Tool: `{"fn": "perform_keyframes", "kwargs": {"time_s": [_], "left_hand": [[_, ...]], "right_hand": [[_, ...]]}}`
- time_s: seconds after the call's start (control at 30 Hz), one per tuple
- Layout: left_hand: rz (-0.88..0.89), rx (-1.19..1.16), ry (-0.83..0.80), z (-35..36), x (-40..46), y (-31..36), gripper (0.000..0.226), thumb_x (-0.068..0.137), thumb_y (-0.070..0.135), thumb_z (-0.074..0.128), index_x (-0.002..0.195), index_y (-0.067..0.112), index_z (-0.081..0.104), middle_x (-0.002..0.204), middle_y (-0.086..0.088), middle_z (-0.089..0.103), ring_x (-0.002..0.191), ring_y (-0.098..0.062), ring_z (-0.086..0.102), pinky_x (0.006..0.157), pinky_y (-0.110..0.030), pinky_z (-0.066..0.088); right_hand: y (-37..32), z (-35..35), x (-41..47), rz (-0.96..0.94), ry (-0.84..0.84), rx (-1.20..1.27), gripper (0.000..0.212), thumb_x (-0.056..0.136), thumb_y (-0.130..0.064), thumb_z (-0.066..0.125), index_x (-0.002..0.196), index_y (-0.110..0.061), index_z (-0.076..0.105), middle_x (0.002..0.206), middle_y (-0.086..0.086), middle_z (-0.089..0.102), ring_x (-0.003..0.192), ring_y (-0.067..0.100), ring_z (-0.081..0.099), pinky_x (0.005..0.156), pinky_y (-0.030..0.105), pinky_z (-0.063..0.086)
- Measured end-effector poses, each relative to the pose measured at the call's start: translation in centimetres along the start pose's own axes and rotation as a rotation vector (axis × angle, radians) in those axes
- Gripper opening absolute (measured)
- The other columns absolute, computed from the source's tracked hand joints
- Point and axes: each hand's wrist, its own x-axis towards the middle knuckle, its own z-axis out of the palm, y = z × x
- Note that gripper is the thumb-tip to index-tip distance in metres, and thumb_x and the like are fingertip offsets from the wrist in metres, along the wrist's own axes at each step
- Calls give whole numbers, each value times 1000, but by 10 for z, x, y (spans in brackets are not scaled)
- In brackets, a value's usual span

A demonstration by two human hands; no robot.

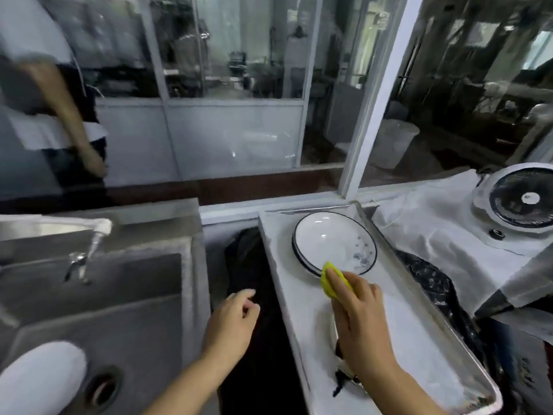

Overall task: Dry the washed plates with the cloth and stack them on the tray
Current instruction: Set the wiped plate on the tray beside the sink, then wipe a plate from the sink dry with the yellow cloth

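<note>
A stack of white plates point(327, 239) with dark rims and a blue flower print rests at the far end of the long metal tray point(425, 348). My right hand point(359, 319) hovers over the tray just in front of the stack, closed on a yellow cloth point(330, 280) whose tip touches the stack's near rim. Under my right wrist another plate point(347, 381) lies on the tray, mostly hidden. My left hand point(232, 322) floats empty over the dark gap between sink and tray, fingers loosely curled and apart.
A steel sink point(98, 298) with a faucet point(89, 250) fills the left; something white and round point(39, 378) lies in its near corner. A cloth-covered cooker point(520, 202) stands at right. Another person point(54, 109) stands beyond the sink, before glass partitions.
</note>
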Motion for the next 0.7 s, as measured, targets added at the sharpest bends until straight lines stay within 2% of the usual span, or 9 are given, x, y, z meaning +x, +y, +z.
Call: {"fn": "perform_keyframes", "kwargs": {"time_s": [0.07,0.17,0.27,0.33,0.43,0.5,0.6,0.7], "left_hand": [[-83,-55,67,-44,-5,-31,30,96,23,52,126,22,57,98,14,58,93,-8,56,80,-25,46],[-214,-50,172,-106,-16,-86,29,96,17,53,125,13,59,112,-5,65,102,-19,60,81,-26,44],[-365,37,239,-161,-32,-150,31,97,26,50,127,22,58,121,-1,65,109,-20,61,80,-25,43],[-466,88,242,-191,-41,-196,30,98,32,47,126,26,57,120,1,66,105,-22,62,82,-31,47],[-597,74,232,-226,-49,-269,30,97,27,47,124,22,59,119,-2,66,104,-23,61,84,-31,46],[-675,-14,250,-244,-53,-319,30,95,21,50,124,16,59,124,-7,63,110,-27,58,90,-32,45],[-792,-28,204,-264,-57,-395,32,95,20,50,125,13,57,128,-10,60,114,-30,55,91,-33,45],[-858,-36,143,-271,-54,-461,30,96,19,49,123,13,59,126,-9,61,112,-29,56,92,-36,47]], "right_hand": [[-37,29,15,-82,-29,38,46,82,-4,52,126,-12,61,114,10,63,88,32,53,80,33,41],[-98,76,29,-194,-80,125,49,80,1,56,127,-13,61,115,10,62,87,30,52,77,34,43],[-155,126,33,-276,-162,206,55,82,5,63,132,-17,57,120,9,60,88,27,48,76,38,48],[-190,159,33,-313,-209,229,53,85,0,62,134,-20,55,121,6,59,88,21,45,75,36,47],[-238,214,28,-344,-294,233,48,89,-8,57,135,-22,54,122,2,58,92,11,38,81,28,43],[-266,250,20,-346,-358,240,50,87,-8,55,135,-20,54,123,2,58,94,14,43,82,30,45],[-301,306,9,-321,-452,218,53,84,-1,66,133,-17,56,119,7,60,88,26,51,78,39,50],[-328,360,0,-288,-506,191,53,80,-1,71,130,-16,59,114,8,62,85,23,49,75,38,51]]}}
